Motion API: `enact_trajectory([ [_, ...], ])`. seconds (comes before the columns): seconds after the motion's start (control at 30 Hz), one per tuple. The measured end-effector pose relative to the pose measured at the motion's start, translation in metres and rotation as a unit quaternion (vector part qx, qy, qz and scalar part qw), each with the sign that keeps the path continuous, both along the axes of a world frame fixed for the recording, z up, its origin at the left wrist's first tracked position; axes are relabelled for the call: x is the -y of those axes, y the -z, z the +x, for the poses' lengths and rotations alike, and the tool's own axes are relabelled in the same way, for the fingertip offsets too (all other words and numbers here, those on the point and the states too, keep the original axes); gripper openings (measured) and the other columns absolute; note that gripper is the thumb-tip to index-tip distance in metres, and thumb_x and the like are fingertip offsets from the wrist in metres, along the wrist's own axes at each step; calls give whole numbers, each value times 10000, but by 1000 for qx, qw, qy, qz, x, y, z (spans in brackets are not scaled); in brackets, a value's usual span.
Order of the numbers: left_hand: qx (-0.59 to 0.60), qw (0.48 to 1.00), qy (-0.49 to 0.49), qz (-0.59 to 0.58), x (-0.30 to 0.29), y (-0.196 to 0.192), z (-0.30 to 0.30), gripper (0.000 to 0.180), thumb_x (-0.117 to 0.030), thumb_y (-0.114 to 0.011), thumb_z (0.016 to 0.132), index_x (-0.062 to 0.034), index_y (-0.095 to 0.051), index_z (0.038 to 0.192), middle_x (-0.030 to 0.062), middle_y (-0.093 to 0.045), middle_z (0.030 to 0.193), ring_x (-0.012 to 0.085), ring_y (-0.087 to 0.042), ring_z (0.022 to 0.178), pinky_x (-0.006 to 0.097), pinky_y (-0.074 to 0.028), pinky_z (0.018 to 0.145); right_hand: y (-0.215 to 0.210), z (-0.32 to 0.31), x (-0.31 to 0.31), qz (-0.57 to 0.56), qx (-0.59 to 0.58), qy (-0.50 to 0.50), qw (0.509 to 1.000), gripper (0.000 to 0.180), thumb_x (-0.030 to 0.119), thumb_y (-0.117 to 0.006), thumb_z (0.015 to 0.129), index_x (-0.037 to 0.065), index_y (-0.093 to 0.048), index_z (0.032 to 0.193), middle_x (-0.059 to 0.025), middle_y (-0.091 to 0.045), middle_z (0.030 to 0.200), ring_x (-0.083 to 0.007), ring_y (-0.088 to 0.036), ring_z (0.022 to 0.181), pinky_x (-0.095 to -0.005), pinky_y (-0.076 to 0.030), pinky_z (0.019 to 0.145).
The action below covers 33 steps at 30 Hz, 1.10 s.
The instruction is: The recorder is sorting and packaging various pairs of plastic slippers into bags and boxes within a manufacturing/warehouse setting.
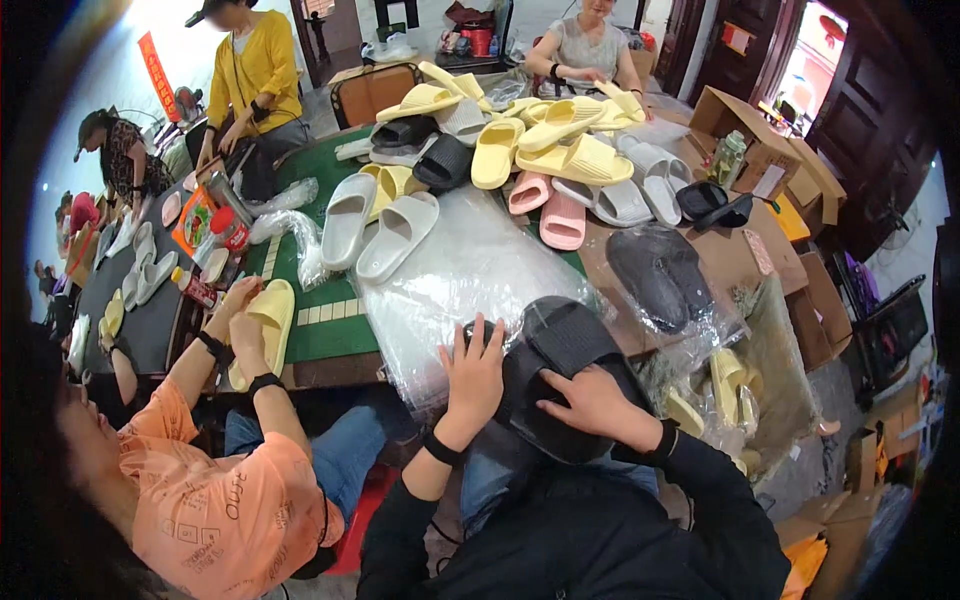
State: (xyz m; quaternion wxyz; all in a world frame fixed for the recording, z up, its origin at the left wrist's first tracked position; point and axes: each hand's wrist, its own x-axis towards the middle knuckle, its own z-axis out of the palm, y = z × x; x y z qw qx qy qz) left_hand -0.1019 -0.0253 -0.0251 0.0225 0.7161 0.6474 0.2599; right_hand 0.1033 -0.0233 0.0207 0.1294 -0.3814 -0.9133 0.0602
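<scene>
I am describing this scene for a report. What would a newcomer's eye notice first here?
First, the heap of slide sandals in yellow, grey, pink and black, spread across the far half of the table. Next, close to the camera, the left hand and right hand both press on a pair of black sandals beside a stack of clear plastic bags.

Low centre: left hand (473, 372) flat w/ fingers spread on clear plastic bags (455, 265), touching edge of black slippers (565, 375). Right hand (590, 400) lies palm-down on top of same pair. Right of centre: bagged dark slippers (660, 275). Upper centre: heap of yellow, pink, grey & white slippers (530, 150) on table (335, 335). Lower left: person in orange shirt (225, 510) holding yellow slipper (265, 325).
</scene>
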Motion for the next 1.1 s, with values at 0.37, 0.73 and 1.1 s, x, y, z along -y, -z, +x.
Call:
enact_trajectory([
  [0.37, 41, 996, 82, -10, 29, -16, 32, 486, -122, -523, 917, -215, -463, 1390, 204, -274, 1501, 551, -280, 1296, 662, -292, 990, 42, -60, -82, -39, -28, 12, 999, 457, 383, -582, 867, 86, -559, 1213, -202, -657, 767, -361, -646, 781, -459, -481, 717],
  [0.73, 49, 997, -35, -47, 58, 0, 37, 678, -114, -603, 845, -60, -306, 1452, 318, -217, 1469, 503, -293, 1307, 494, -264, 1089, 63, -52, -104, 59, -104, -46, 992, 486, 304, -610, 861, 197, -518, 1327, -271, -440, 1340, -462, -407, 1251, -562, -314, 1028],
  [1.1, 406, 904, -7, -136, 63, 20, 5, 455, 26, -398, 910, -7, -433, 1363, 139, -659, 928, 201, -646, 859, 311, -509, 796, -46, -3, -25, 113, -270, -83, 953, 778, 364, -773, 704, 151, -434, 1372, -128, -380, 1449, -325, -501, 1194, -468, -404, 969],
])
